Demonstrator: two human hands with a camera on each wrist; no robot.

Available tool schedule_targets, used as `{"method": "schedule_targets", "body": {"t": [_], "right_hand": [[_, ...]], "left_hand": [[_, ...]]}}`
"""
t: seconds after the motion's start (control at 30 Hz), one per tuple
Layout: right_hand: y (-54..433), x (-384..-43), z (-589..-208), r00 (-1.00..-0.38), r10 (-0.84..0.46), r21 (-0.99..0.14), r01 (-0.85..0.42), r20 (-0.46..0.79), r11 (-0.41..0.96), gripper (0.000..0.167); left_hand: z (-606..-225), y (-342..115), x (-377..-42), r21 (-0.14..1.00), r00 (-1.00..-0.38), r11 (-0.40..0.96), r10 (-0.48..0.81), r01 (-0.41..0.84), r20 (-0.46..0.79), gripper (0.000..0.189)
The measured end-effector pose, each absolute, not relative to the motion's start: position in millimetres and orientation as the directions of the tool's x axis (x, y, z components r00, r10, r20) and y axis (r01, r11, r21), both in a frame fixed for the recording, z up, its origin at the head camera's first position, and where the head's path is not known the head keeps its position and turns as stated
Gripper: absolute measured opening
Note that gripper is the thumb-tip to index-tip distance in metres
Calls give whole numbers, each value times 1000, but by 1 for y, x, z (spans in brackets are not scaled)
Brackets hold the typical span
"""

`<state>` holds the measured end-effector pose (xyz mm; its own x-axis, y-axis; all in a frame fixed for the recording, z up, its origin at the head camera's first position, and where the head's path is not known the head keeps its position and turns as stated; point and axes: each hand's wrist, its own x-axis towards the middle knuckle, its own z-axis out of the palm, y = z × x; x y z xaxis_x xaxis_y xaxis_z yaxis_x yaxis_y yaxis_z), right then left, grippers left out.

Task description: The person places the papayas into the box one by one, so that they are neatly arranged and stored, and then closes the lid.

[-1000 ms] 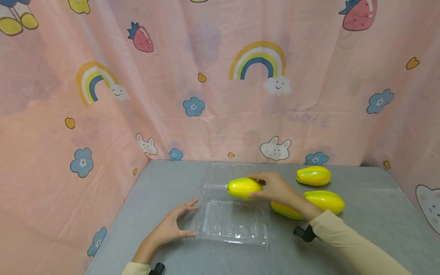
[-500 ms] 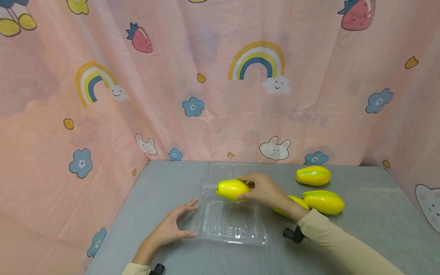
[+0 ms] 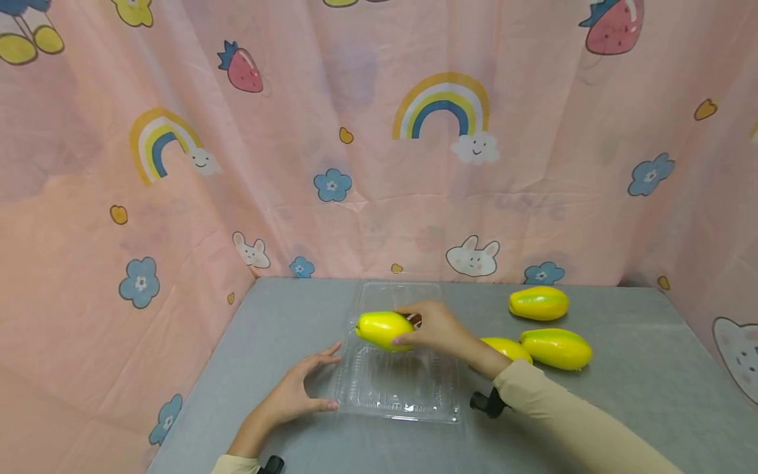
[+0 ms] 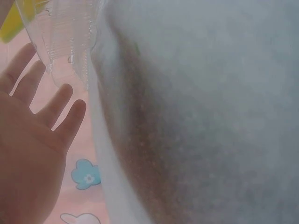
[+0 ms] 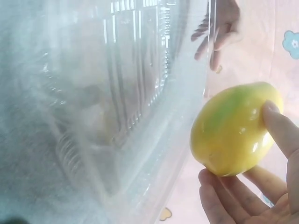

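Note:
My right hand [image 3: 441, 330] holds a yellow papaya [image 3: 381, 329] by its right end, thumb on the near side and fingers on the far side. The papaya [image 5: 233, 130] is raised over a clear plastic clamshell box [image 3: 397, 416], whose lid [image 3: 399, 289] lies folded back behind it. My left hand [image 3: 296, 387] rests at the left side of the box, thumb and fingers spread, fingertips right at its rim. Seen from the left wrist, the fingers of that hand [image 4: 35, 126] are apart and extended beside the clear plastic.
Several more papayas lie to the right on the grey table [image 3: 639, 408]: one at the back [image 3: 539, 303], one in the middle [image 3: 556, 349], and one partly hidden behind the right forearm [image 3: 509, 349]. A pink patterned curtain [image 3: 379, 217] stands along the table's back and sides.
My right hand has carried the papaya leftward over the box, uncovering more of the middle papaya. The left hand and the box have stayed in place.

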<state>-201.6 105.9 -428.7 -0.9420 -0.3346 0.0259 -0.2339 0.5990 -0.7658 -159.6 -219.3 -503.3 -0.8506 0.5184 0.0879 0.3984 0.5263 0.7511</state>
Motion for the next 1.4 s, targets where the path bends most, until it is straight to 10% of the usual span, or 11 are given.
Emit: {"method": "schedule_targets", "body": {"t": [1.4], "right_hand": [[67,-204,-457,-944,-327,-752,-247,44,612,64]], "left_hand": [[-505,-219,-159,774,-860,522,507,359,57,81]]}}
